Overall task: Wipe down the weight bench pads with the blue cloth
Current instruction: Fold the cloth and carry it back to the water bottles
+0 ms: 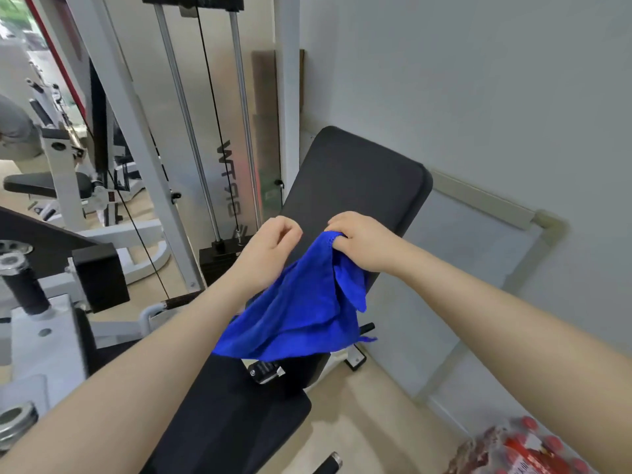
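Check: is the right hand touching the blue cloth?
Touching. Head view shows the right hand with fingers curled round the blue cloth top edge.

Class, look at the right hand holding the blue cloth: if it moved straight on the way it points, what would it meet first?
Probably the black backrest pad, just beyond the right hand; depth is hard to judge.

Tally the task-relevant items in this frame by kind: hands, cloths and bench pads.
Hands: 2, the left hand and the right hand
Blue cloth: 1, gripped by the right hand
Black bench pads: 2, the backrest pad and the seat pad
Total: 5
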Motion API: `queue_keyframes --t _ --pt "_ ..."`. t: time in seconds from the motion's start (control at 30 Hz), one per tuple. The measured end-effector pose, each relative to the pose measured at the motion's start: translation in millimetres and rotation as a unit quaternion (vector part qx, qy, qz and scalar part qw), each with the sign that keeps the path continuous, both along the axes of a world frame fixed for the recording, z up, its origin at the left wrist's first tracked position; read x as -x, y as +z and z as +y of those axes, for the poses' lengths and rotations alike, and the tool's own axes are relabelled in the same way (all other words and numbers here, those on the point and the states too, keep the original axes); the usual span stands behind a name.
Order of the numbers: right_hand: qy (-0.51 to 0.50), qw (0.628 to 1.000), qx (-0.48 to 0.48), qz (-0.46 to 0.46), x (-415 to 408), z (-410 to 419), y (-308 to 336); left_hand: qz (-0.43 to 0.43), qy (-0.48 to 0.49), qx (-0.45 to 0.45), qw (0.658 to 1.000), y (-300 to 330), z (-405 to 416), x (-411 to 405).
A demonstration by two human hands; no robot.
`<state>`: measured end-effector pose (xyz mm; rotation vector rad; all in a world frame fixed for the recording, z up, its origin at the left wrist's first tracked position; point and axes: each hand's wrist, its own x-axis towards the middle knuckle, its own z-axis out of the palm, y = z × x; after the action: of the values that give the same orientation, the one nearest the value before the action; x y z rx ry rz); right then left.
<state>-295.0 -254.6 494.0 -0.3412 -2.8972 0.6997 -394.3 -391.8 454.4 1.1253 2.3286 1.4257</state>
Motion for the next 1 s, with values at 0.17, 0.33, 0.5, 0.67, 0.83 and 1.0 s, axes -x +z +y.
queue_keyframes --t 0.17,0.33,0.5,0.67,0.83,1.0 --pt "-0.119 0.977 0.175 0.013 -9.6 -19.9 -5.4 -0.1 -0.106 -0.009 0.989 -1.8 -6.4 -31.4" --pt "-0.217 0.94 0.265 0.01 -22.1 -27.9 -10.9 -0.097 -0.069 -0.011 0.993 -9.4 0.2 -49.1" --pt "-0.201 0.959 0.198 -0.003 -50.1 -23.3 -12.8 -0.004 -0.072 0.047 0.996 -17.1 -3.3 -44.3" --pt "-0.199 0.972 0.076 -0.094 -85.1 -6.4 -7.6 0.072 -0.099 0.15 0.981 -28.6 -14.1 -33.6" --pt "-0.272 0.936 -0.031 -0.223 -108.4 5.9 -17.2 0.137 -0.182 0.155 0.961 -30.7 -20.5 -41.4" --pt "-0.321 0.895 0.275 -0.145 -125.5 8.7 -30.5 0.127 -0.221 0.09 0.963 -24.4 -4.8 -64.4"
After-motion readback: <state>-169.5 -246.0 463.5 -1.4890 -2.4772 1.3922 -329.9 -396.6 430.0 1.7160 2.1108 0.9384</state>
